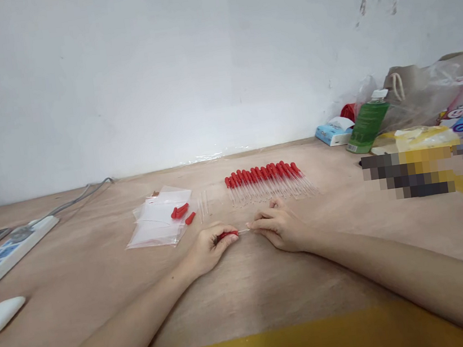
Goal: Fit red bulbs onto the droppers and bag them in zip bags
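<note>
Between the thumb and fingers of my left hand (211,247) is a red rubber bulb (231,233). My right hand (283,226) pinches a thin clear glass dropper tube (244,231), whose end meets the bulb's mouth. How deep the tube sits in the bulb I cannot tell. Just beyond my hands lies a row of droppers with red bulbs (263,175), their clear tubes pointing towards me. Several loose red bulbs (182,210) rest on and beside clear plastic bags (153,223) at the left. A few bare glass tubes (204,204) lie between the bags and the row.
On the left are a white power strip (42,226) with a grey cable, and a white rounded object (3,316). A tissue pack (334,131), a green bottle (368,124) and plastic bags (422,97) stand at the back right. A wall (201,75) closes the far side.
</note>
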`<action>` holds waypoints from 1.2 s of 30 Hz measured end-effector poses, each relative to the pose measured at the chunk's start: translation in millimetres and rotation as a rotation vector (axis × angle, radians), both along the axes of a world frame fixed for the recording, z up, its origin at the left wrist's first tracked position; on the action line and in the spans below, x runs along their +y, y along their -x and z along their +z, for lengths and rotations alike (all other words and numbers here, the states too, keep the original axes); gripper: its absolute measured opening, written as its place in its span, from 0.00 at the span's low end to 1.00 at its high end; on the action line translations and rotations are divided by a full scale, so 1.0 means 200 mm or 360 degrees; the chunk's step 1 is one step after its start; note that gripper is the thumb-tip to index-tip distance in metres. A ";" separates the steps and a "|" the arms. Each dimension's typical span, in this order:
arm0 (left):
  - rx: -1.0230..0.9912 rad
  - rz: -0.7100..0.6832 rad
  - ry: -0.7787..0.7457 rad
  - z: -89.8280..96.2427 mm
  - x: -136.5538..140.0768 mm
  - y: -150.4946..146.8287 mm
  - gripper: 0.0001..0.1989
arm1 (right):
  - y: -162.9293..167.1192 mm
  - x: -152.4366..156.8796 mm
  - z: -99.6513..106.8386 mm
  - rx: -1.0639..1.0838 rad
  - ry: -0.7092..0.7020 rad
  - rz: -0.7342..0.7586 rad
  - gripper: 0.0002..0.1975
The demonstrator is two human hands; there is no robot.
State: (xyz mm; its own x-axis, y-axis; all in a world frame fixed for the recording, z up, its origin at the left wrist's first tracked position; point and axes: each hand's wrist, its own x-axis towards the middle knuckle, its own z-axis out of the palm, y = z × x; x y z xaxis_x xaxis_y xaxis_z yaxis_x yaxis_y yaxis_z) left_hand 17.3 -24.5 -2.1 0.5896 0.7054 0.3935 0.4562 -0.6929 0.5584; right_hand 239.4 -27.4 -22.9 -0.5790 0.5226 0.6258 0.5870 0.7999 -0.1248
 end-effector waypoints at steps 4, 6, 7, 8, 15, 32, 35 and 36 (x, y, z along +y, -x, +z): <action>0.0062 -0.0004 -0.0083 0.01 0.00 0.00 0.06 | 0.01 0.00 0.01 -0.0044 -0.0092 -0.0044 0.11; 0.0092 -0.0002 -0.0122 0.02 -0.01 0.00 0.06 | 0.02 -0.01 0.02 -0.0083 -0.0119 -0.0080 0.11; 0.0104 0.0001 -0.0140 0.02 -0.01 0.00 0.06 | 0.03 -0.02 0.03 -0.0105 -0.0125 -0.0096 0.11; 0.0111 0.0002 -0.0158 0.01 -0.01 0.00 0.06 | 0.03 -0.03 0.04 -0.0123 -0.0127 -0.0107 0.11; 0.0119 -0.0097 -0.0290 -0.01 -0.01 -0.01 0.06 | 0.09 -0.08 0.06 -0.0232 0.0090 -0.0140 0.11; 0.0229 -0.0023 -0.0538 0.03 0.02 0.01 0.09 | 0.10 -0.05 0.07 -0.0084 0.0549 0.0014 0.12; 0.0320 0.0239 -0.0710 0.06 0.06 0.08 0.17 | 0.11 -0.03 0.09 0.0119 0.0649 0.0022 0.12; 0.0351 0.0379 -0.0754 0.07 0.08 0.11 0.17 | 0.11 -0.01 0.10 0.0185 0.0684 -0.0035 0.11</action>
